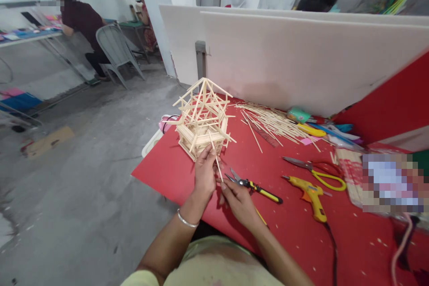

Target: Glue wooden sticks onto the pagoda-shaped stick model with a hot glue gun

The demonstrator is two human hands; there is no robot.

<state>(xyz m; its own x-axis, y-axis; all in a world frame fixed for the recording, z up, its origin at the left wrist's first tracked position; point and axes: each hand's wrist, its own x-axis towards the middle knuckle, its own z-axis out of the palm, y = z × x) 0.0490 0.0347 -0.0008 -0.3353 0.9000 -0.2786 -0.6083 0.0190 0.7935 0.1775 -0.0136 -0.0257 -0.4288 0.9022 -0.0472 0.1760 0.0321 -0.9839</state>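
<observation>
A thin wooden stick [218, 166] runs between my two hands, tilted up toward a small house-like frame built of sticks [201, 120]. My left hand [205, 174] pinches the stick's upper part, just in front of the frame's base. Lower down, my right hand [238, 199] has the stick's near end between thumb and fingers. The frame stands upright on the red tabletop [167, 172], with a pointed open roof and a denser low wall. Right beside my right hand lie cutting pliers [258, 188] with yellow and black handles, jaws apart.
A pile of loose sticks [268, 120] lies behind the pliers. Scissors [315, 172] and a yellow glue gun [310, 194] with a cord rest to the right. A white board [284, 58] stands along the back. People sit at the left, near a grey chair [117, 44].
</observation>
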